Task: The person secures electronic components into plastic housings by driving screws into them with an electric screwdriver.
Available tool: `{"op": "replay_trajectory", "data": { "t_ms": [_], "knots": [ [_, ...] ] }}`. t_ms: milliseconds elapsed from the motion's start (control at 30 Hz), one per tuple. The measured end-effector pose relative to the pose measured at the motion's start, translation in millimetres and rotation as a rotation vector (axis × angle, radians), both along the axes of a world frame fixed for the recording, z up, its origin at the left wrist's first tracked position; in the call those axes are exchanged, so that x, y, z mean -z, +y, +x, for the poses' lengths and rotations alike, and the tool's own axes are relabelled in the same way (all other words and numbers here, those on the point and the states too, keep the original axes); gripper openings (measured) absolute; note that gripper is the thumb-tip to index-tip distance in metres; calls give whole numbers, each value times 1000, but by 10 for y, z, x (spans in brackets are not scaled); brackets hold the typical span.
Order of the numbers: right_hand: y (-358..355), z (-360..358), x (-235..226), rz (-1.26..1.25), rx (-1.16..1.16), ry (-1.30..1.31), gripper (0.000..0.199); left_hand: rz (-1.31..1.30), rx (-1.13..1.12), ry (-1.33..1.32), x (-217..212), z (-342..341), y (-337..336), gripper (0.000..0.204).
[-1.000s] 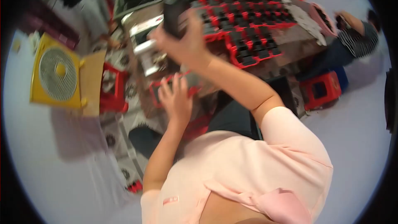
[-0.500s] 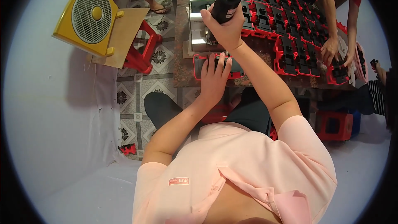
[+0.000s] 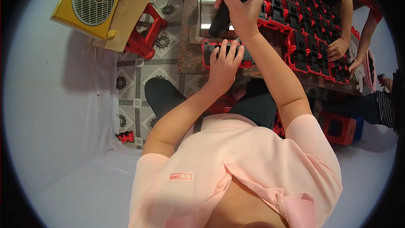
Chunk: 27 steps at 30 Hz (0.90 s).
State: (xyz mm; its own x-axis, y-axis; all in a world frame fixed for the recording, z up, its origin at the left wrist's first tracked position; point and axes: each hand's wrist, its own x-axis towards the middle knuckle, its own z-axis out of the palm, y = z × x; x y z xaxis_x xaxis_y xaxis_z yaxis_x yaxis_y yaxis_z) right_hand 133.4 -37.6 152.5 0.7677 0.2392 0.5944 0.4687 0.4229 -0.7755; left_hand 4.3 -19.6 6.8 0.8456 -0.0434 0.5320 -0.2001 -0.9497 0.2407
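Note:
My right hand (image 3: 245,16) is wrapped round a thick black cylindrical power tool, apparently an electric screwdriver (image 3: 221,20). The tool slants, its lower end close above a red-rimmed black plastic part (image 3: 249,61) at the table's near edge. Its tip cannot be made out. On that part rests my left hand (image 3: 226,64), palm down, fingers spread and stretched away from me, partly covering the part.
Rows of similar red and black parts (image 3: 291,10) fill the table's right side, where a co-worker's hand (image 3: 337,50) touches them. Behind my left hand lies a shiny white-and-silver box (image 3: 207,8). Left of the table are a yellow fan (image 3: 90,6) and a red stool (image 3: 149,38).
The tool in my right hand has gone from nearly upright to a slant, its lower end now nearer the part. The co-worker's part has joined the rows. The whole view has shifted slightly.

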Motion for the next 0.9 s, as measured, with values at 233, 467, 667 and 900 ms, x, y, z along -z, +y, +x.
{"op": "replay_trajectory", "data": {
  "t_ms": [233,467,667,900],
  "knots": [
    [75,-106,113,-18,35,-89,27,-51,42,-89,86,23,-4,60],
    [174,-220,87,-48,-36,-116,39,-86,41,-132,132,39,1,43],
    [193,-258,151,-112,-36,-164,41,-77,38,-140,177,55,-18,35],
    [120,-121,168,-179,-171,-103,27,-49,12,-96,109,60,-23,44]
  ]
}}
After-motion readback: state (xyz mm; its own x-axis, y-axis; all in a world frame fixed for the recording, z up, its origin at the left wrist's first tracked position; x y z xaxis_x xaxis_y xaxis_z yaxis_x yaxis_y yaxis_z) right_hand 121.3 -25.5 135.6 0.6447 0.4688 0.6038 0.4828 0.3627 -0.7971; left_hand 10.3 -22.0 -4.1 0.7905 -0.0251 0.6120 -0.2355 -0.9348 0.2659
